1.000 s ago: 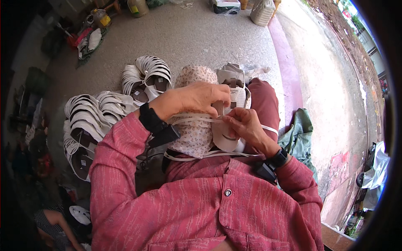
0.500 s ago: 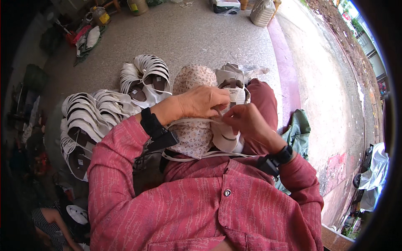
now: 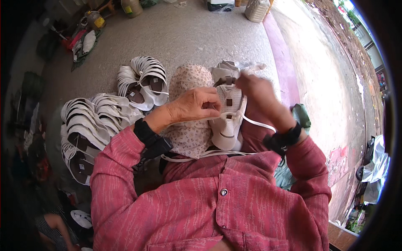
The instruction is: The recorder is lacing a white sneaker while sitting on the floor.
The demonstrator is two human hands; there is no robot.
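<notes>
A white shoe upper [image 3: 223, 133] with a perforated front and a brown-grey lining lies on my lap, toe towards me. My left hand [image 3: 194, 103] is at its left side, thumb and fingers closed on a white shoelace [image 3: 258, 124]. The lace crosses the lower part of the throat opening and curves out to the right, below my right wrist. My right hand [image 3: 259, 93] is raised beside the collar at the upper right of the shoe. Motion blurs its fingers, and what they hold, if anything, cannot be made out.
Floral fabric [image 3: 190, 81] covers my left knee. Stacked white shoe uppers [image 3: 83, 121] lie at the left, with another fanned bundle [image 3: 148, 73] farther forward. Green cloth [image 3: 300, 116] lies at my right. Plastic jugs [image 3: 256, 10] stand far ahead. Another person's arm [image 3: 58, 226] shows at lower left.
My right hand has moved up and away from my left hand, towards the collar. The throat opening is now uncovered, and the lace now bows out to the right.
</notes>
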